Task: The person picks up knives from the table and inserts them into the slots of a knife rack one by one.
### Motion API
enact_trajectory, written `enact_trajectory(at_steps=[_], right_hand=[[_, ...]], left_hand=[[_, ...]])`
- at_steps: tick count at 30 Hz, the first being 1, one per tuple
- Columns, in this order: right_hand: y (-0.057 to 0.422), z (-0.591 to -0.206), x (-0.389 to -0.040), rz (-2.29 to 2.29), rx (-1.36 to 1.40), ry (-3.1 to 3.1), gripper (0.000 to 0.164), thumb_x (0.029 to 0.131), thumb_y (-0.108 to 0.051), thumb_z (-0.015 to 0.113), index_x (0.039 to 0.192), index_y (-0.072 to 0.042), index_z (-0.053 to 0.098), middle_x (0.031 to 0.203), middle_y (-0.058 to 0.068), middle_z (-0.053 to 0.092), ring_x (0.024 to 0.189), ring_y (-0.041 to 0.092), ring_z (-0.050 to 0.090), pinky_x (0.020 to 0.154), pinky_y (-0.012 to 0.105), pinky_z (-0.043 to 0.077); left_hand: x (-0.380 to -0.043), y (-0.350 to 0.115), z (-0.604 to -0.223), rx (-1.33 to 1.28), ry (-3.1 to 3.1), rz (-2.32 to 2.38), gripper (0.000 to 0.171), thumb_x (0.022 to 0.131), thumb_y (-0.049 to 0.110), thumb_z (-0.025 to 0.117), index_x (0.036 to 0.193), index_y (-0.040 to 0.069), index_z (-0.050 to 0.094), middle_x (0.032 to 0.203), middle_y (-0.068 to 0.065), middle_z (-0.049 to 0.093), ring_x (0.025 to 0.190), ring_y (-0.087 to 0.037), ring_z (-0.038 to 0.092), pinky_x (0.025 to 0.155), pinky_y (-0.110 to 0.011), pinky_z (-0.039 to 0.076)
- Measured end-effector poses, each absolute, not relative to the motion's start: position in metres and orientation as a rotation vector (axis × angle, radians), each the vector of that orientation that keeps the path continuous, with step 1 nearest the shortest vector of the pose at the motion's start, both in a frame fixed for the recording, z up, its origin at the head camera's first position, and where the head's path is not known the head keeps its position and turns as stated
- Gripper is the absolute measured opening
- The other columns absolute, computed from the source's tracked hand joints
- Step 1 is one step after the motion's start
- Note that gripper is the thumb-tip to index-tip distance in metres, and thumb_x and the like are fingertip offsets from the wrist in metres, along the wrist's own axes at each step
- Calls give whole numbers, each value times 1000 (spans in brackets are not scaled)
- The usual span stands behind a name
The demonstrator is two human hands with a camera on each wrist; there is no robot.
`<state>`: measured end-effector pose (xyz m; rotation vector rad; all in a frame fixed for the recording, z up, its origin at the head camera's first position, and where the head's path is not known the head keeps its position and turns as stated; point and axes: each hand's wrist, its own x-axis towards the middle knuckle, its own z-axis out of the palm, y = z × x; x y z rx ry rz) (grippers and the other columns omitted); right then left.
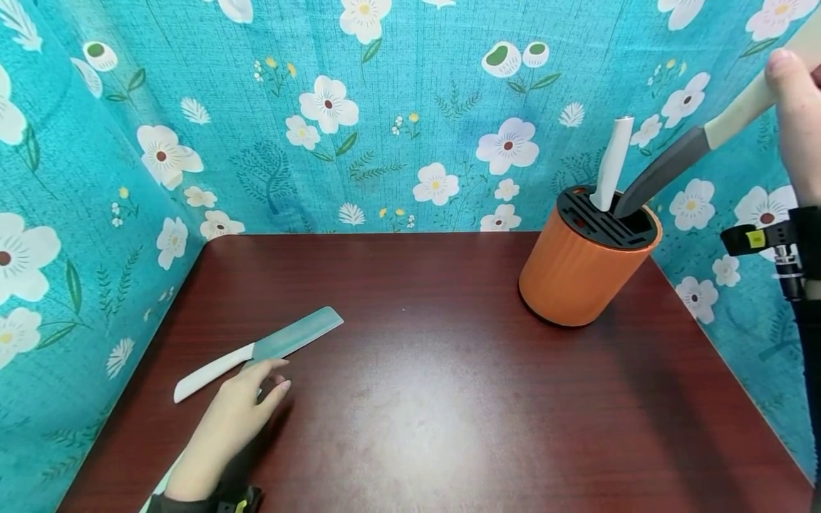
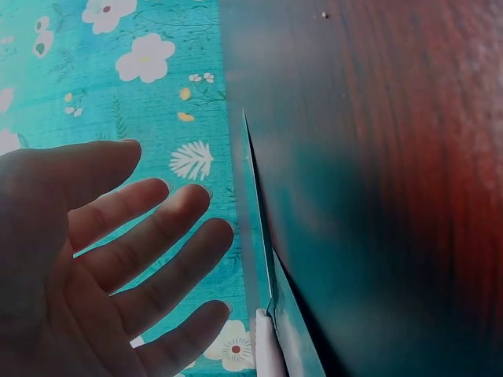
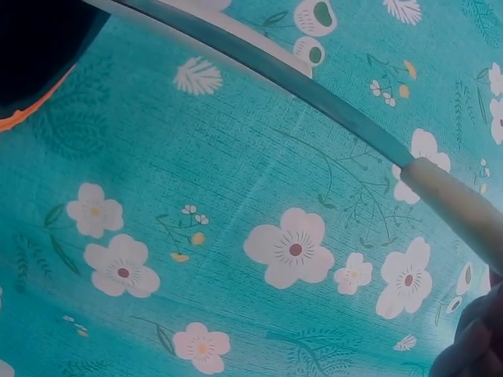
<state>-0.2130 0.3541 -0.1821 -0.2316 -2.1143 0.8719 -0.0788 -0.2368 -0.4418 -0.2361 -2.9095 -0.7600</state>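
Note:
My right hand [image 1: 795, 114] grips the pale cream handle of a knife [image 1: 667, 167] at the upper right. Its dark blade slants down to the top of the orange knife block [image 1: 571, 278], the tip at or inside a larger opening. A white-handled knife [image 1: 613, 160] stands in the block beside it. At the left, my left hand [image 1: 234, 420] hovers low over the table with loosely bent fingers, holding nothing. Just beyond it lies a knife with a white handle and teal blade [image 1: 298, 333]. A pale green piece [image 1: 163, 484] shows under the left wrist, mostly hidden.
The brown table [image 1: 398, 285] has its left and right edges in view. Teal floral cloth [image 1: 385, 107] hangs behind and at both sides. The block stands near the table's back right corner, its black slotted top [image 1: 593, 221] facing up.

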Motion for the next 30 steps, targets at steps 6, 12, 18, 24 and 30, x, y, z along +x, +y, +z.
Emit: enact_trajectory(at_steps=[6,12,18,24,30], right_hand=[[351,-187,-216,848,-197,-2116,36,102,-41,59,134,-26,55,107,-26,46,94,-9,44,93,12,39],[350,-198,-220,882,-105,-2121,19,99,-30,66,94,-39,49,83,-22,44,76,-7,42,68,5,33],[348,-213,-220,771,-149,-2277,24,98,-39,66,82,-22,57,73,-25,42,71,-8,40,63,10,31],[345,-232,-225,618,-85,-2371,48,97,-39,67,93,9,63,71,-14,45,72,-9,34,61,20,30],[345,-247,-229,594,-80,-2459,47,97,-39,67,89,7,62,68,5,53,74,7,38,64,34,29]], left_hand=[[-79,-238,-443,-232,-2912,-754,30,94,11,71,123,2,66,95,-3,69,88,-23,66,76,-45,53],[-80,-240,-446,-232,-2925,-756,31,94,11,71,124,2,66,96,-3,69,89,-24,66,76,-46,53],[-81,-239,-449,-243,-2920,-760,31,95,11,71,123,2,66,95,-2,69,90,-23,65,76,-46,52],[-82,-239,-447,-252,-2920,-755,31,95,11,71,124,2,66,96,-3,70,90,-24,66,76,-45,52],[-84,-238,-444,-266,-2929,-764,32,95,12,70,125,2,65,97,-3,70,93,-26,66,78,-46,53]])
